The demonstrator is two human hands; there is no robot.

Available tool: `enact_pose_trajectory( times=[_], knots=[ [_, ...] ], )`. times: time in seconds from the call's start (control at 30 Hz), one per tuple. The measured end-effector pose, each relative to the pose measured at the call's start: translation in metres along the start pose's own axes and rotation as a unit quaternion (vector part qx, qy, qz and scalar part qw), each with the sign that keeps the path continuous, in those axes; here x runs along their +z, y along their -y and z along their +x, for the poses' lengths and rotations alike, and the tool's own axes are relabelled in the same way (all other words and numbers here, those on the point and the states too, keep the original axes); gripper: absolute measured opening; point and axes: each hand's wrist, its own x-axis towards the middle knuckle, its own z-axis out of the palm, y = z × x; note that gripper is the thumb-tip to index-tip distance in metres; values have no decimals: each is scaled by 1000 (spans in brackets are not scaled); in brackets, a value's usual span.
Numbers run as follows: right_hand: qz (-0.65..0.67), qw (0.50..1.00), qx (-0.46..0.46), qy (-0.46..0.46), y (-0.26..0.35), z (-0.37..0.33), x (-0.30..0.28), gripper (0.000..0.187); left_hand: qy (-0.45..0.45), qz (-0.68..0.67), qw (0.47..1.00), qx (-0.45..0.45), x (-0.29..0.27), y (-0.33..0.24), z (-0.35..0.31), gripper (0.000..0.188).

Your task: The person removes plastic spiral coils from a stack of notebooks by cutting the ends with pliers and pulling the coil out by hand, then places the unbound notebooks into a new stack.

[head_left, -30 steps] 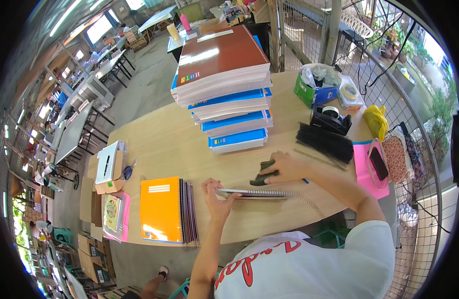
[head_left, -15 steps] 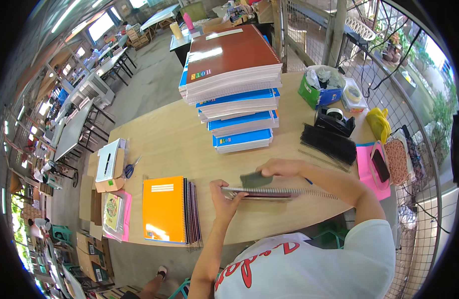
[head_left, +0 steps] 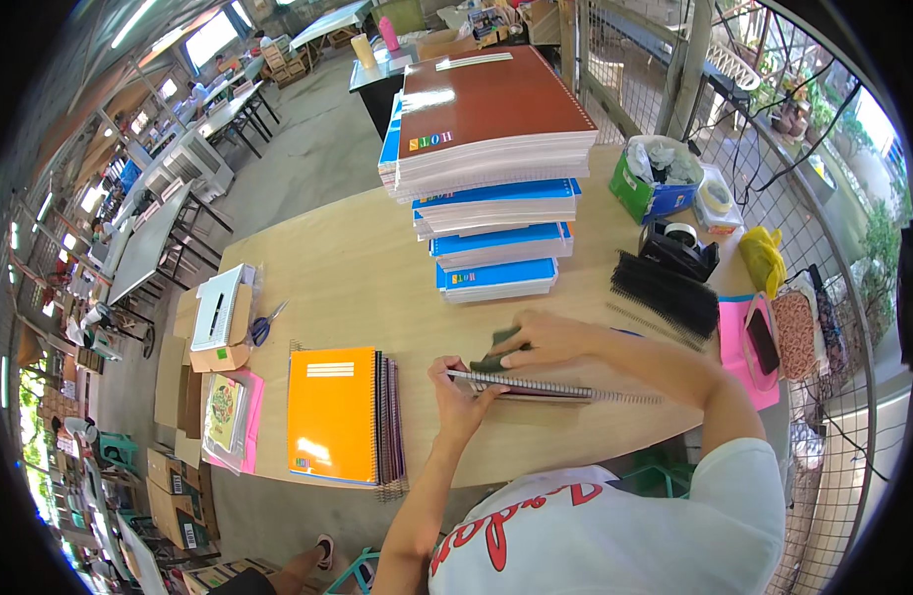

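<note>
Edge-on to me at the table's front, a notebook [head_left: 546,399] stands with its coiled binding [head_left: 536,385] upward. My left hand [head_left: 460,399] grips it at the left end, thumb on the near side. A loose length of coil [head_left: 630,398] sticks out past its right end. My right hand [head_left: 538,339] has its fingers closed round a dark green, flat-looking piece [head_left: 492,361], whose kind I cannot make out. That piece lies at the coil's left end, close to my left fingers; whether it touches the wire is unclear.
Left of my hands lies a pile of spiral notebooks with an orange cover [head_left: 332,416]. Tall stacks of brown- and blue-covered sheets [head_left: 501,109] stand at the back. Black coils [head_left: 665,295], a tape dispenser [head_left: 678,248] and a pink folder [head_left: 744,347] sit right; scissors [head_left: 266,325] lie left.
The dark green piece in my right hand has moved left along the binding and tilted. My left hand keeps hold of the notebook. The whole view has shifted slightly.
</note>
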Motion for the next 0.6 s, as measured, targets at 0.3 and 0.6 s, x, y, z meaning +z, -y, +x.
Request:
enact_pose_trajectory(
  times=[0.3,0.6],
  knots=[
    [293,952,83,-14,-1,16,-2,49,77,-171,979,-76,-32,19,15,76],
    [180,983,42,9,10,38,2,46,60,-320,938,-122,-39,26,13,62]
  ],
)
